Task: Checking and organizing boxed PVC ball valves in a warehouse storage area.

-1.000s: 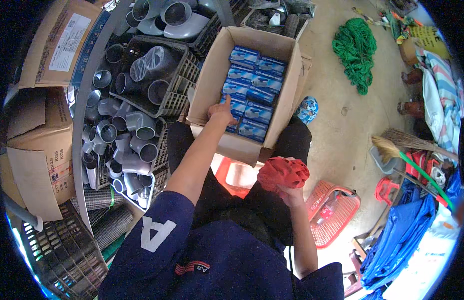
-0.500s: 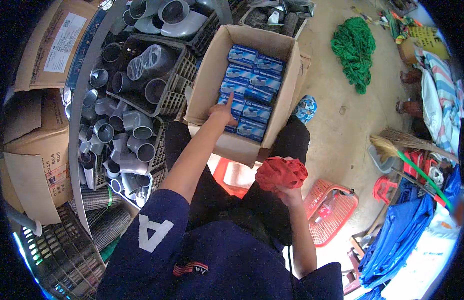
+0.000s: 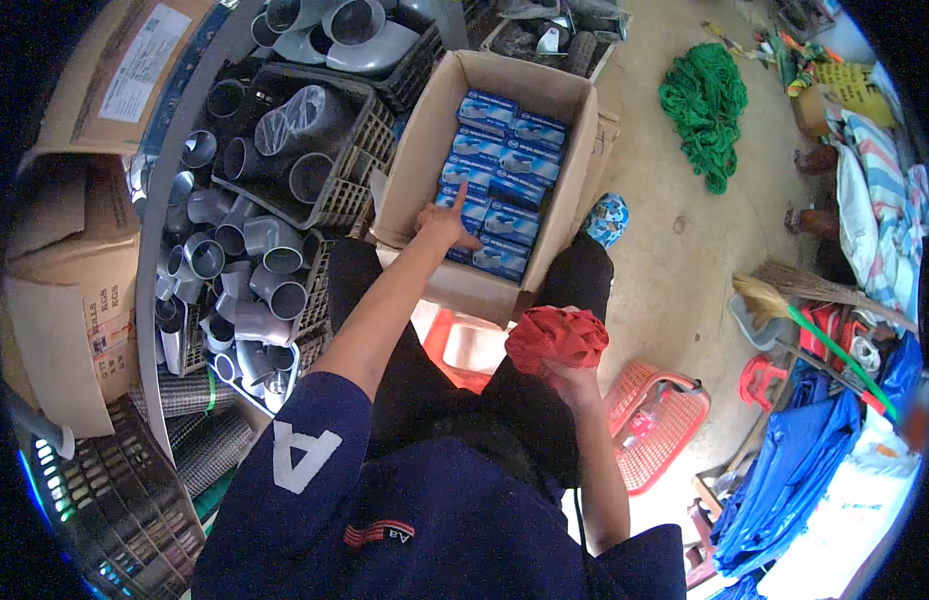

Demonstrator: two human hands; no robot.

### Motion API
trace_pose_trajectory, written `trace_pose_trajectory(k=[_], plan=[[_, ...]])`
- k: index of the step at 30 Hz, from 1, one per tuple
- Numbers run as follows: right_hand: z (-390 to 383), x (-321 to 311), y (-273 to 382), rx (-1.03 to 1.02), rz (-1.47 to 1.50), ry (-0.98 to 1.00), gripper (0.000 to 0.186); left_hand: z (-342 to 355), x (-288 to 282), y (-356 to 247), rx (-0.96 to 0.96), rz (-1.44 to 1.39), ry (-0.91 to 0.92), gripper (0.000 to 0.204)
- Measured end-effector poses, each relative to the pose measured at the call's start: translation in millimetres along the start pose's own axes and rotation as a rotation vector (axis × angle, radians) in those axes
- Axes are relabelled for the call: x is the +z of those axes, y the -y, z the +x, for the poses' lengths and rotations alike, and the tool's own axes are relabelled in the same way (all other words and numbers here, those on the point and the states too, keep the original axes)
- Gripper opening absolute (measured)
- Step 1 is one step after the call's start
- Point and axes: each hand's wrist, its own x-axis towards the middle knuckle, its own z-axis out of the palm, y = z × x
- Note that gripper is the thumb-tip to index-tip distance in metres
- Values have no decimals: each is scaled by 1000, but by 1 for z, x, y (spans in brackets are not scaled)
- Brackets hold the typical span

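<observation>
Inside a brown cardboard carton [image 3: 410, 190] in front of me, small blue-and-white boxes [image 3: 512, 215] lie in stacked rows. My left hand [image 3: 445, 222] reaches over the carton's near left side, resting on the nearer boxes. Its index finger points forward and its thumb is spread to the right, with the other fingers partly hidden. My right hand [image 3: 573, 380] is closed around a crumpled red cloth [image 3: 557, 342], held above my right thigh just outside the carton's near right corner.
At left, crates [image 3: 335, 205] of grey pipe fittings [image 3: 280, 295] fill a shelf beside cardboard boxes [image 3: 75, 330]. A red basket [image 3: 635, 470] stands right of my right forearm. Green netting [image 3: 705, 115] lies on the floor farther off. Brooms [image 3: 765, 300] and blue tarps [image 3: 785, 460] are at right.
The right hand with the red cloth has shifted slightly left and down. My left hand stays on the boxes, its fingers in nearly the same pose.
</observation>
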Motion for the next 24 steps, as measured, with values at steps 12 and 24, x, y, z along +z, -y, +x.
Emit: trace_pose_trajectory(k=[12, 24], plan=[[-43, 16, 12, -123, -4, -146, 72, -93, -47, 42, 207, -412, -634, 124], [-93, 69, 49, -241, -196, -232, 79, -267, -10, 59, 1186, -2480, 68, 84]])
